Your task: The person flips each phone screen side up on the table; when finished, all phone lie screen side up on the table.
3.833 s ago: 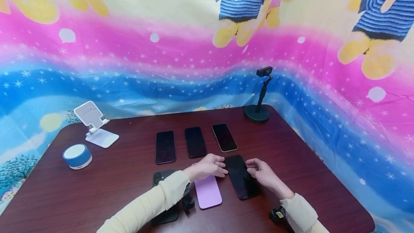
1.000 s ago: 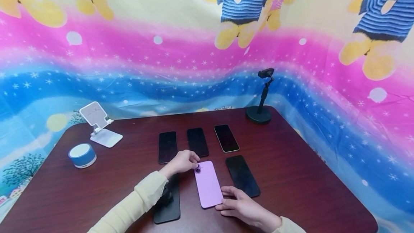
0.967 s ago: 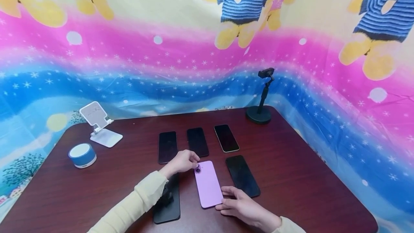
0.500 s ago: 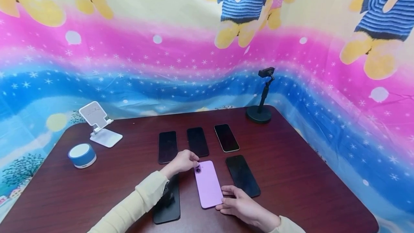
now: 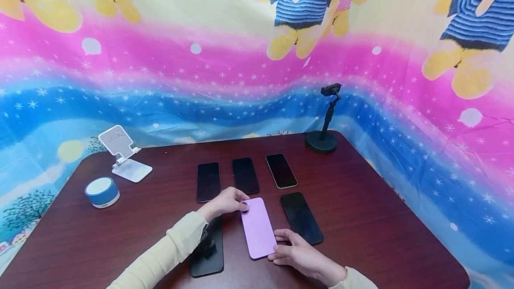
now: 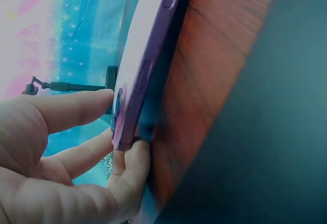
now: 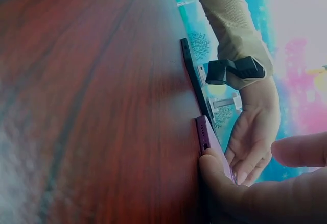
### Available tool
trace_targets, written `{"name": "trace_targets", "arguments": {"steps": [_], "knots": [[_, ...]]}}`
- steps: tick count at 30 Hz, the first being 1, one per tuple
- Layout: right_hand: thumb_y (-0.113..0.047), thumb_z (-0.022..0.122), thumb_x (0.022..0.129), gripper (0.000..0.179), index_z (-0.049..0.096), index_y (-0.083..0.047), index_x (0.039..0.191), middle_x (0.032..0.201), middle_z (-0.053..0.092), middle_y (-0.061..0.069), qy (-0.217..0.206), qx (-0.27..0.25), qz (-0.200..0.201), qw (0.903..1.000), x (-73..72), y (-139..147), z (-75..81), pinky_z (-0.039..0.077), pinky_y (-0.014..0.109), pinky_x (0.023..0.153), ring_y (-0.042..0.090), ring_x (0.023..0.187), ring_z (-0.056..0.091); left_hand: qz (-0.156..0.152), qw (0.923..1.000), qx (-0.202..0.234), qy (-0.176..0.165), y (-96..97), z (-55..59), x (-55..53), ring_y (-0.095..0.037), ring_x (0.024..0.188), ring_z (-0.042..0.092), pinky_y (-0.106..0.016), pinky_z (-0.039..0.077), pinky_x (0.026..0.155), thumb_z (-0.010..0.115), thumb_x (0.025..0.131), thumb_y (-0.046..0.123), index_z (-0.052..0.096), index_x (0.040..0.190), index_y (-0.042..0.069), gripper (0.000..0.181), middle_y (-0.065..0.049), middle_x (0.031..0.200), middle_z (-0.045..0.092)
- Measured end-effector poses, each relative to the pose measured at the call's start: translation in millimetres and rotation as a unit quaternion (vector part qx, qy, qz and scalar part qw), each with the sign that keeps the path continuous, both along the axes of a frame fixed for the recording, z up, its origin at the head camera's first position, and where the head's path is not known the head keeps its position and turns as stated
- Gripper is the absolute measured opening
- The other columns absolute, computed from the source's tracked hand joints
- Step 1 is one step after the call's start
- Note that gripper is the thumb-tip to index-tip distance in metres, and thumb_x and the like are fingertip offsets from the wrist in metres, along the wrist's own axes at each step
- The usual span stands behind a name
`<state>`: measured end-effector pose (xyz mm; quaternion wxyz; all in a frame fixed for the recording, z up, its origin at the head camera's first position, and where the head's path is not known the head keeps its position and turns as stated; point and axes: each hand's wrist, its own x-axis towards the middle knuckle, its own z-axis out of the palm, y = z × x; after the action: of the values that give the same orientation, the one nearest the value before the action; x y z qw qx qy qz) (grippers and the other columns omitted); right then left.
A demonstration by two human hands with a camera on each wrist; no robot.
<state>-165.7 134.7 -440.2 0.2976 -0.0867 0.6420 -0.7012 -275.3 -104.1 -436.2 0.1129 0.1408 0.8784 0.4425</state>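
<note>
A lilac smartphone [image 5: 259,231] lies back side up in the near middle of the table. My left hand [image 5: 226,200] pinches its camera end, thumb over the lens and fingers under the edge. In the left wrist view that end of the phone [image 6: 138,81] is tilted up, with a dark gap beneath. My right hand [image 5: 305,255] is at the phone's lower right corner, its fingers loosely extended. In the right wrist view one fingertip [image 7: 209,160] touches the port edge, while another digit stays off the phone. A black phone [image 5: 301,217] lies just right of it.
Another black phone [image 5: 209,253] lies left of the lilac one, partly under my left forearm. Three dark-screened phones, including the right one [image 5: 281,171], form a row behind. A white phone stand [image 5: 132,171], a blue-white round device [image 5: 102,193] and a black stand [image 5: 321,141] stand farther off.
Both hands have gone from the right-hand black phone to the lilac one. Over the last half second, the left thumb has come onto the lens and the camera end has shifted up slightly.
</note>
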Motion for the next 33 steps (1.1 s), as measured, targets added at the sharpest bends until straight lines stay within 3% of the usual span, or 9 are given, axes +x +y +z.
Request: {"name": "trace_targets", "arguments": {"steps": [7,12,19,33], "knots": [[-0.006,0.056,0.091,0.06,0.02,0.018,0.134,0.124,0.032,0.029,0.026,0.032,-0.013,0.9991,0.6,-6.4,0.8,0.056,0.031,0.076,0.016,0.082,0.065,0.005,0.9969,0.073,-0.029,-1.7,-4.5,1.5,-0.013,0.074,0.058,-0.025,0.052,0.069,0.072,0.079,0.0,0.067,0.104,-0.01,0.028,-0.016,0.089,0.07],[-0.005,0.059,0.089,0.06,0.024,0.016,0.133,0.123,0.033,0.029,0.054,0.071,-0.027,0.9957,1.1,-10.8,0.4,0.057,0.032,0.07,0.018,0.078,0.066,-0.003,0.9895,0.128,-0.068,-2.4,-5.8,2.0,-0.011,0.071,0.06,-0.029,0.058,0.068,0.069,0.081,-0.002,0.063,0.112,-0.013,0.033,-0.014,0.089,0.067],[-0.006,0.06,0.089,0.061,0.024,0.014,0.134,0.121,0.034,0.029,0.07,0.104,-0.031,0.9917,0.1,-12.6,2.0,0.056,0.031,0.061,0.021,0.075,0.067,-0.02,0.9769,0.186,-0.104,0.9,1.2,3.7,-0.014,0.071,0.062,-0.03,0.058,0.065,0.064,0.083,-0.004,0.057,0.121,-0.012,0.039,-0.015,0.095,0.066],[-0.018,0.068,0.087,0.063,0.034,0.012,0.13,0.116,0.043,0.024,0.133,0.16,-0.007,0.9782,-1.0,-15.5,3.6,0.056,0.034,0.058,0.023,0.073,0.068,-0.026,0.9594,0.233,-0.156,3.4,-0.2,8.4,-0.016,0.077,0.06,-0.04,0.059,0.068,0.055,0.082,0.003,0.048,0.136,-0.004,0.054,-0.01,0.096,0.058]]}}
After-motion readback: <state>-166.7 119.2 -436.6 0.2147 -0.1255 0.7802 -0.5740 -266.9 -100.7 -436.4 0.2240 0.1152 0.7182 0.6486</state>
